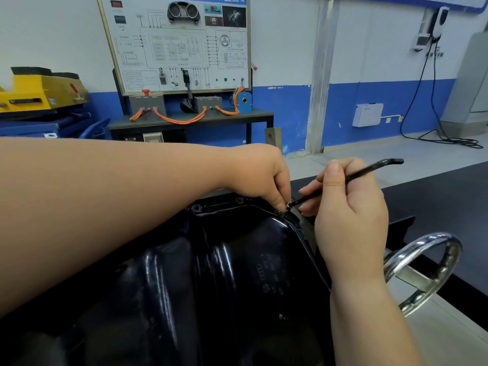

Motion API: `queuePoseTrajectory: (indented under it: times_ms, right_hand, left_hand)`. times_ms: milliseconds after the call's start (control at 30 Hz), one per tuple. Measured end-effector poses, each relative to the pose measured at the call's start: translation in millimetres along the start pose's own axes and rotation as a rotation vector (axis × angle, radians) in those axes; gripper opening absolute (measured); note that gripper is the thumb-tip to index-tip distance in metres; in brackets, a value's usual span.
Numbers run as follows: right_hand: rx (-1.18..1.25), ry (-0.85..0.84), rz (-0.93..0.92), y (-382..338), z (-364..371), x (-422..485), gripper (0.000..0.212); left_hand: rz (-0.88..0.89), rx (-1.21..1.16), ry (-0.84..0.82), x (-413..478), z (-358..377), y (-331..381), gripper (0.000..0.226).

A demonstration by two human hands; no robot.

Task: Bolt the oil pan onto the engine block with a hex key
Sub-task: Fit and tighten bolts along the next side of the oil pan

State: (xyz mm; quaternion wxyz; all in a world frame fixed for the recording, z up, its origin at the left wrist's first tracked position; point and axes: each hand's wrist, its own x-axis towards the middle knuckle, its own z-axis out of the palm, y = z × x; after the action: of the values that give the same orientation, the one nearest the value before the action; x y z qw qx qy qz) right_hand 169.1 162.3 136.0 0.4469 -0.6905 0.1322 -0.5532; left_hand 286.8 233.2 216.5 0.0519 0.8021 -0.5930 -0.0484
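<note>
At the oil pan's [224, 273] far right rim, left hand [261, 175] pinches a bolt [288, 206], right hand [348, 212] grips the hex key [356, 175], tip on it; bolt looks barely started, tightening to come.

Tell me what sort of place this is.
Probably an automotive training workshop: a teaching board with wiring diagrams and a gauge cluster, a black oil pan, and a chrome handwheel.
</note>
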Motion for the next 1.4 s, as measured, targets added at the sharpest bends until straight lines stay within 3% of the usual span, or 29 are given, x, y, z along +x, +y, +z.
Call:
queuePoseTrajectory:
  times_ms: [600,1000,1400]
  right_hand:
    - [0.048,-0.037,0.001,0.9,-0.8,-0.9,0.025]
    - [-0.003,-0.181,-0.030,2.4,-1.5,-6.2,0.015]
    - [0.062,-0.100,-0.018,-1.3,-0.3,-7.1,0.016]
  left_hand:
    - [-0.016,0.038,-0.028,-0.6,-0.4,2.0,0.016]
    - [-0.006,0.074,0.032,-1.2,1.0,2.7,0.012]
    - [0.007,0.129,-0.005,-1.1,-0.7,9.1,0.017]
